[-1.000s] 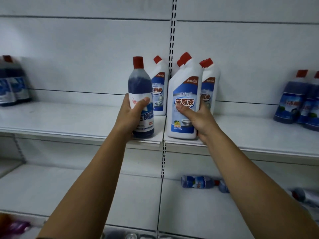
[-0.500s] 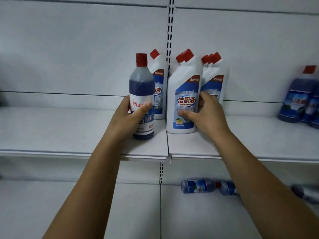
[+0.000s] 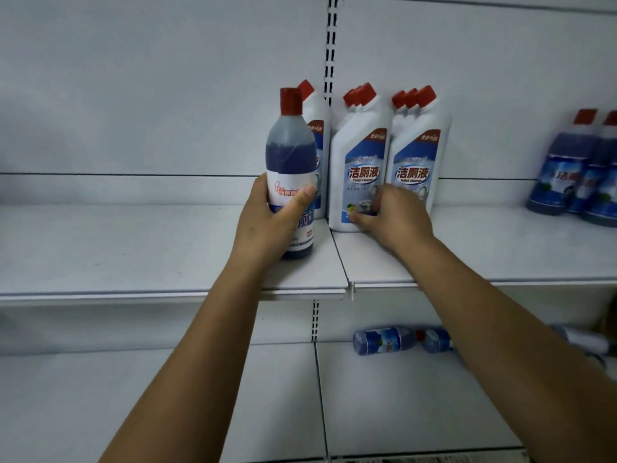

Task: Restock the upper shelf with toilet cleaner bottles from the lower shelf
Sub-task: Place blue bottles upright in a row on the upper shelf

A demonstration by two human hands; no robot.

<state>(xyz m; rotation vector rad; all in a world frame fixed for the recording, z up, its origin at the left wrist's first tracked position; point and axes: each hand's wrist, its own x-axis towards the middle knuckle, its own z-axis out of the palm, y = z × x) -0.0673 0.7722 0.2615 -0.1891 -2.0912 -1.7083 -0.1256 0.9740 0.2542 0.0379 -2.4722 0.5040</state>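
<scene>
At the panel joint of the upper shelf (image 3: pixel 133 248), placing is the step in hand. Spare bottles (image 3: pixel 384 340) lie flat on the lower shelf (image 3: pixel 233 396). The right grip (image 3: pixel 394 218) clasps the white bottle (image 3: pixel 362 155) low down; the left grip (image 3: pixel 273 225) wraps the upright blue bottle (image 3: pixel 290 152). Next move: seat both, release, reach down.

A red-capped blue toilet cleaner bottle (image 3: pixel 293 168) stood upright on the upper shelf (image 3: pixel 133 248), just left of its seam. White toilet cleaner bottles (image 3: pixel 362 162) stood in rows near its back edge. Two blue bottles (image 3: pixel 384 340) lay sideways at the back of the lower shelf (image 3: pixel 200 396).
</scene>
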